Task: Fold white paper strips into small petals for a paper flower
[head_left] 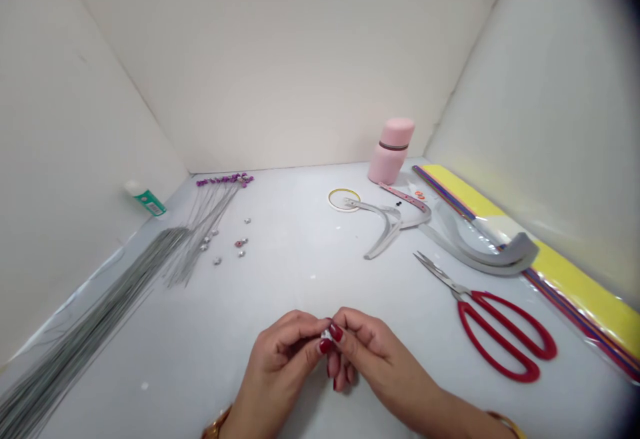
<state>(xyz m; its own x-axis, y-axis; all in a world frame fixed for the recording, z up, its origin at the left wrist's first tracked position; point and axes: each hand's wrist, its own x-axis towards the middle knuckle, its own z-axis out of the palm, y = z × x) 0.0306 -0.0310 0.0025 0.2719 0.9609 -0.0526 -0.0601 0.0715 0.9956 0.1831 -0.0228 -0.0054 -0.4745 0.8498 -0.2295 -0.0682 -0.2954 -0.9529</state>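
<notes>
Near the table's front edge, a small silvery folded piece [327, 335] is pinched between the fingertips of both hands. My left hand [287, 352] is closed on it from one side, thumb and forefinger together. From the other side my right hand [367, 346] grips it the same way, its remaining fingers curled below. Fingers hide most of the piece, so its exact shape does not show. Several similar small silver pieces [217, 261] lie farther back on the left, one of them reddish [239, 244].
Red-handled scissors [463, 290] lie right, before curled grey strips [470, 252] and yellow packaged sheets [575, 279]. Behind are a tape ring [344, 209] and pink bottle [391, 152]. Thin wires [110, 312], purple-tipped stems [220, 199] and a green-white tube [147, 200] lie left. Walls enclose the table.
</notes>
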